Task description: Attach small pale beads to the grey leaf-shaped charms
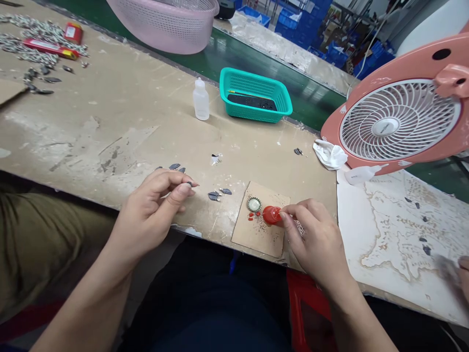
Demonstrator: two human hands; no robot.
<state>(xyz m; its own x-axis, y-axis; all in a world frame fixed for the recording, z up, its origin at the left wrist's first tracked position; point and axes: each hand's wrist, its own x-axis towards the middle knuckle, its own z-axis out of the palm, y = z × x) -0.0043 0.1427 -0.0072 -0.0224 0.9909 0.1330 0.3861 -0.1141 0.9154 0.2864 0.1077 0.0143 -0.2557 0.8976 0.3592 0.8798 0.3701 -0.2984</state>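
Right grip [311, 239] pinches a red bottle [271, 215]; teal basket [240, 110] holds something black [252, 101].

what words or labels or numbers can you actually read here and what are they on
Nothing here can be read for certain.
Hub of the pink fan: a short mark, too small to read.
Red-and-yellow packet: printing, too blurred to read.
Red carton: printing, too blurred to read.
White tube beside the fan: faint print, too small to read.
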